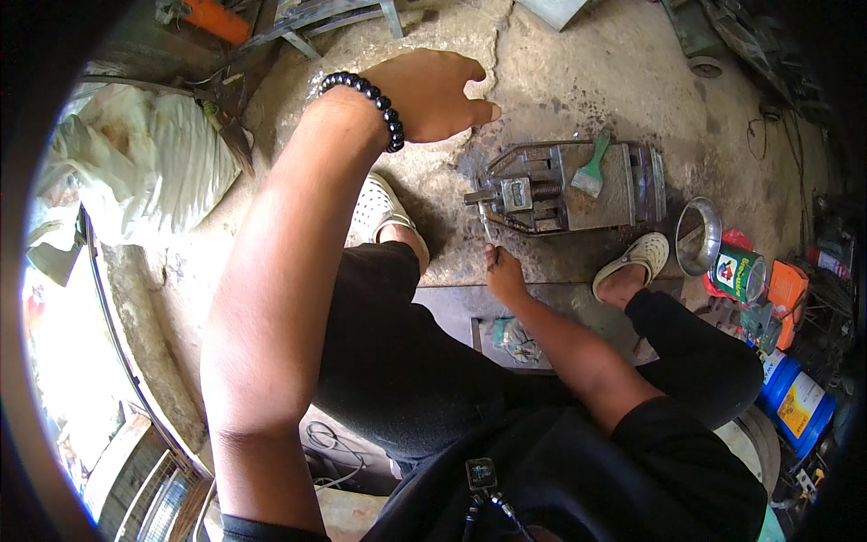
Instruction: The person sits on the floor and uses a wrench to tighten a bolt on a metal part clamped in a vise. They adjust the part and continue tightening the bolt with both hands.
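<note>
**Right hand on the vise handle, left hand raised over the floor**

Nearest the body, the right hand [502,271] reaches down between the knees and closes its fingers around the lower end of a thin metal handle [486,223]. That handle runs up from the fingertips to the screw end of a metal vise [564,187], which lies on the concrete floor [560,81] just beyond the hand. The vise is grey and boxy, with its screw end towards the hand and its flat body stretching away to the right.

On the flat top of the vise, up and to the right of the right hand, lies a paintbrush [591,167] with a green handle. A white sandal [632,257] rests on the floor just right of the hand, and another white sandal [379,208] sits to its left.

Further right of the hand stand a shiny metal bowl [700,237] tipped on its side and a green tin can [739,273] touching or nearly touching it.

The left hand [433,95] hangs in the air above the floor, well up and to the left of the vise. It holds nothing; the fingers are loosely curled with the thumb pointing towards the vise. A bracelet [375,101] of black beads circles its wrist. Left of that arm lies a white sack [144,163].
</note>
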`<state>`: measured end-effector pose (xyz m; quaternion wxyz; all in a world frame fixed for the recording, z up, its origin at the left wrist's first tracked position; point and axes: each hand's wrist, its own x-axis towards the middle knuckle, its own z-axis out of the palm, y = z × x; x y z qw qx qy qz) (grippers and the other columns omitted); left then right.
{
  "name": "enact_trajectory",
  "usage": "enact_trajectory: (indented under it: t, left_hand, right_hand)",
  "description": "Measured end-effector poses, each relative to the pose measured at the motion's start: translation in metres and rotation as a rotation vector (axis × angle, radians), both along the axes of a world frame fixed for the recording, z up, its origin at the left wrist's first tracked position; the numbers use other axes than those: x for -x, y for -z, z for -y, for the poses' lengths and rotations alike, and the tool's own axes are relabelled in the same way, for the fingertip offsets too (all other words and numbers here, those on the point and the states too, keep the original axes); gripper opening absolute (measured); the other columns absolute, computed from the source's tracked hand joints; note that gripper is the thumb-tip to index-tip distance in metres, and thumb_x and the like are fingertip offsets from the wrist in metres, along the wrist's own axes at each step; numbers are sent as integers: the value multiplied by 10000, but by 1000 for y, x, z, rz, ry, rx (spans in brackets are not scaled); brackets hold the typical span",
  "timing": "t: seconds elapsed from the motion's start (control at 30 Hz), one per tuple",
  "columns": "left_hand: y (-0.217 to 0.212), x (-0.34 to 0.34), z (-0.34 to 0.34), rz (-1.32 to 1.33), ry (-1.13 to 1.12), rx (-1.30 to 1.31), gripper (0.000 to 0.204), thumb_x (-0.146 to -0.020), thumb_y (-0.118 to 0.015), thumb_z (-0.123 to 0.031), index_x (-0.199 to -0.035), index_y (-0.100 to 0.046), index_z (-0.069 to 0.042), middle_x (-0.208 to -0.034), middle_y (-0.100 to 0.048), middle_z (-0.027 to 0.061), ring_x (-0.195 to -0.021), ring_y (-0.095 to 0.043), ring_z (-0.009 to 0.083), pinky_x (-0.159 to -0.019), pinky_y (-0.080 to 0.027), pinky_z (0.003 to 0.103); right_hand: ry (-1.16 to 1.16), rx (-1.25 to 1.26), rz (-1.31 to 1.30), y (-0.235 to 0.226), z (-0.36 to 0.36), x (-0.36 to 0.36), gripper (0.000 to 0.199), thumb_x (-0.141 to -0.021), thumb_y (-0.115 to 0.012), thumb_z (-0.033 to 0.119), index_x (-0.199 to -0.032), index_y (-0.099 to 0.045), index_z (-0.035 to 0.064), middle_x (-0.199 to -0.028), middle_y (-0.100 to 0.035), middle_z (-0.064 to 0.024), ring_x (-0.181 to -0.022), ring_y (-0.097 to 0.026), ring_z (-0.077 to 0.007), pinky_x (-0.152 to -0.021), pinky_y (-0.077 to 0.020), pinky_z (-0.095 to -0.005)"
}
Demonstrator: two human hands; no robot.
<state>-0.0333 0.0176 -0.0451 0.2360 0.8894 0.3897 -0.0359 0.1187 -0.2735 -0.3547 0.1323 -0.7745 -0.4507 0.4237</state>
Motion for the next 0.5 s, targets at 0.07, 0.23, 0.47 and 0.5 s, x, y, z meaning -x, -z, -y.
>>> enact_trajectory:
  t: [0.07, 0.23, 0.47, 0.5]
  left_hand:
    - [-1, 0, 0, 15, 8, 0, 595, -932, -576, -486, -1314, -588, -30, -1223, -648, 252, -1140, -630, 393, -1008, -487, 427]
    - [-5, -4, 0, 5, -8, -8, 594, -936, -573, -480, -1331, -580, -37, -1236, -641, 254, -1141, -630, 396, -1013, -487, 425]
    - [-6, -12, 0, -46, -2, 20, 594, -939, -567, -485, -1349, -571, -55, -1274, -627, 242, -1157, -622, 400, -1027, -480, 433]
    - [-6, -11, 0, -35, 3, 14, 598, -939, -567, -489, -1350, -569, -54, -1273, -627, 243, -1158, -622, 400, -1027, -479, 434]
  right_hand:
    - [3, -20, -44, -11, -4, -1, 452, -1058, -416, 340, -861, -588, -28, -780, -624, -256, -763, -608, -453, -684, -491, -485]
    - [-140, -2, 27, -4, -8, 3, 464, -1058, -407, 355, -850, -583, -20, -803, -634, -263, -786, -614, -466, -695, -493, -488]
    - [-174, -103, -10, 13, -5, -4, 429, -1046, -433, 366, -875, -568, -3, -741, -604, -239, -739, -595, -462, -672, -479, -489]
    - [-141, -34, 2, 9, -7, 2, 431, -1045, -436, 375, -885, -566, -5, -732, -599, -239, -736, -595, -460, -671, -477, -489]
